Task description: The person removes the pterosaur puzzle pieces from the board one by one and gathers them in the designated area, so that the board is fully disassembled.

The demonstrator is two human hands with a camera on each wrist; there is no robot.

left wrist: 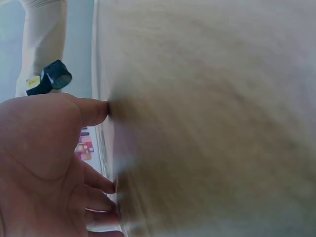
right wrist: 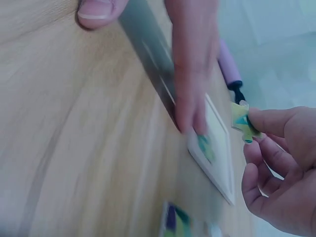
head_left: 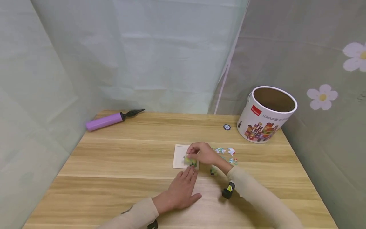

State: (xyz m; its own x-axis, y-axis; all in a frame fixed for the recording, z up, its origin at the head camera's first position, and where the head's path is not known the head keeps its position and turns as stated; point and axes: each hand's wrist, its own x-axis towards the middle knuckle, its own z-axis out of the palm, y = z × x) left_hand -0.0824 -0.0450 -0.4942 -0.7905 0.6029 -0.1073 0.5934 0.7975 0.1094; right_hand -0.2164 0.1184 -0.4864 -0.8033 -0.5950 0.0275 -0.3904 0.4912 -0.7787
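A yellow-green jigsaw puzzle piece is pinched between the thumb and fingers of my right hand, above the small white puzzle tray. Inside the tray's near right corner lies another green piece. My left hand rests on the table in front, its fingers straight and their tips at the tray's near edge, by that corner piece. Only its palm side, thumb and fingertips against the table show in the left wrist view.
Several loose puzzle pieces lie right of the tray, partly hidden by my right arm. Farther back are a poker chip and a white printed bucket. A purple hand pump lies at the back left. Cloth hangs around the table.
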